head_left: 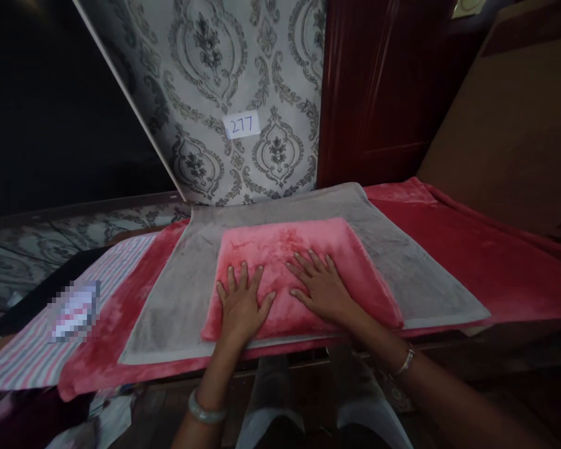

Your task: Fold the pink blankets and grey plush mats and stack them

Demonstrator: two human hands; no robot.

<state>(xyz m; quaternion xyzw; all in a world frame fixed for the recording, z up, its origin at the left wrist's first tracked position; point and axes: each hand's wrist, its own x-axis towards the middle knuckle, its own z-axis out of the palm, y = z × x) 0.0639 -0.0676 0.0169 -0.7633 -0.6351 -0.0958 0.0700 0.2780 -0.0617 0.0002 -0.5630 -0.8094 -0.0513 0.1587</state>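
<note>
A folded pink plush blanket [280,243] lies as a thick, roughly rectangular pad near the front edge of the surface. My left hand [243,305] rests flat on its left part, fingers spread and pointing away from me. On its right part lies my right hand [322,287], palm down, with the fingers apart and angled to the left. Neither hand grips the fabric. Beneath the folded blanket a grey cloth [163,312] is spread out flat, and under that lies a larger red plush cloth [449,249].
A striped cloth [116,268] covers the left end. Patterned wallpaper [271,81] bears a paper label reading 277 [242,125]. A dark screen [65,112] stands at back left, a dark red wooden panel [369,87] behind, and a cardboard box [509,118] at right.
</note>
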